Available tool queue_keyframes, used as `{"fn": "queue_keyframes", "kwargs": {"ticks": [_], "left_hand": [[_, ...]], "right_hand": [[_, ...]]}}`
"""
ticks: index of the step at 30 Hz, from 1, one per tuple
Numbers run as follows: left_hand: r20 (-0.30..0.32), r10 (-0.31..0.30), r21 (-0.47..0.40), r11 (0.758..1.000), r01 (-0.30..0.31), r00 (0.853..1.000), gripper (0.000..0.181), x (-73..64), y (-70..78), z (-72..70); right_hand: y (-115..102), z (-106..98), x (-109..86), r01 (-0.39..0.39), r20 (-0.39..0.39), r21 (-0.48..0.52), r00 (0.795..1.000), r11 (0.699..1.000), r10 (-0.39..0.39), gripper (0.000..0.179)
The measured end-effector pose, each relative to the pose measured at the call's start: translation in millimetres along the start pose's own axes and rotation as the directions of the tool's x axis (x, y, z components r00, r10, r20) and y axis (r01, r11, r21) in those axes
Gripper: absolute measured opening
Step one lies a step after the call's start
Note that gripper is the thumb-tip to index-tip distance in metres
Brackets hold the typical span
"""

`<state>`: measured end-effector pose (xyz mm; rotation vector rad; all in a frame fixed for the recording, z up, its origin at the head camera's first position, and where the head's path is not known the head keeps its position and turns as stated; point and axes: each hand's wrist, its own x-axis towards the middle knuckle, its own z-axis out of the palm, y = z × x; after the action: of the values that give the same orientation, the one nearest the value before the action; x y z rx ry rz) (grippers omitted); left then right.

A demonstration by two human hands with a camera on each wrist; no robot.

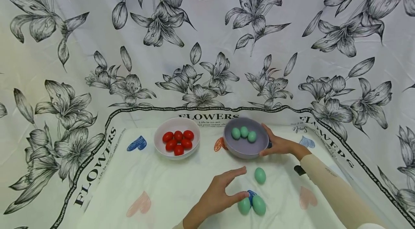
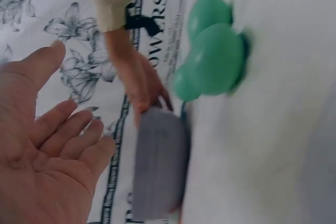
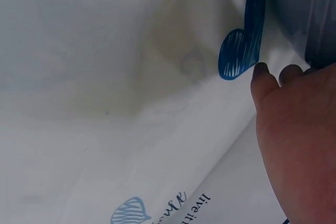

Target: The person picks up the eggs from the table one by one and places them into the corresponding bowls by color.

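A greyish-purple bowl (image 1: 238,148) holds three green eggs (image 1: 244,132) in the head view. Around its right side, my right hand (image 1: 279,145) grips it, thumb at the front and fingers farther back. The right wrist view shows those fingertips against the bowl's outer wall (image 3: 302,11). Nearer to me, my left hand (image 1: 218,193) is over the cloth with thumb and fingers spread apart, holding nothing. Right of it lie three more eggs: a single green egg (image 1: 260,175) and a pair, one of them the right-hand egg (image 1: 259,205). My left thumb overlaps the other egg (image 1: 244,207) in view; contact is unclear.
A pinkish-white bowl (image 1: 165,151) with several red egg-shaped pieces (image 1: 178,135) stands left of the purple one. Beneath everything lies a white cloth (image 1: 129,178) printed with hearts. Behind rises a flower-printed fabric (image 1: 207,23). A black item (image 1: 299,170) sits at my right forearm.
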<state>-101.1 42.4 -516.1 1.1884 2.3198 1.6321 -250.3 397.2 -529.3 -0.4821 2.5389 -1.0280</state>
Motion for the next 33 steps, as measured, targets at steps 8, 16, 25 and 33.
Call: {"fn": "queue_keyframes", "kwargs": {"ticks": [8, 16, 25, 33], "left_hand": [[0.104, -0.122, 0.129, 0.986, 0.108, 0.987, 0.064, -23.9, -16.2, 32.7], [0.172, -0.361, 0.129, 0.931, 0.343, 0.917, 0.069, -27.3, -25.9, 47.0], [0.147, -0.256, 0.168, 0.958, 0.231, 0.955, 0.065, -35.0, -34.8, 53.2], [0.125, -0.223, 0.162, 0.966, 0.201, 0.967, 0.062, -35.9, -33.9, 54.7]], "right_hand": [[5.8, 3.1, -1.6, 0.012, 0.003, 0.001, 1.000, 1.000, -0.012, 0.126], [0.0, -0.1, -1.2, 0.011, 0.021, 0.009, 1.000, 1.000, -0.011, 0.125], [4.1, -0.2, 0.2, 0.001, 0.008, 0.008, 1.000, 1.000, -0.001, 0.127], [2.6, 0.0, -1.2, 0.011, 0.015, 0.044, 1.000, 0.999, -0.012, 0.126]]}}
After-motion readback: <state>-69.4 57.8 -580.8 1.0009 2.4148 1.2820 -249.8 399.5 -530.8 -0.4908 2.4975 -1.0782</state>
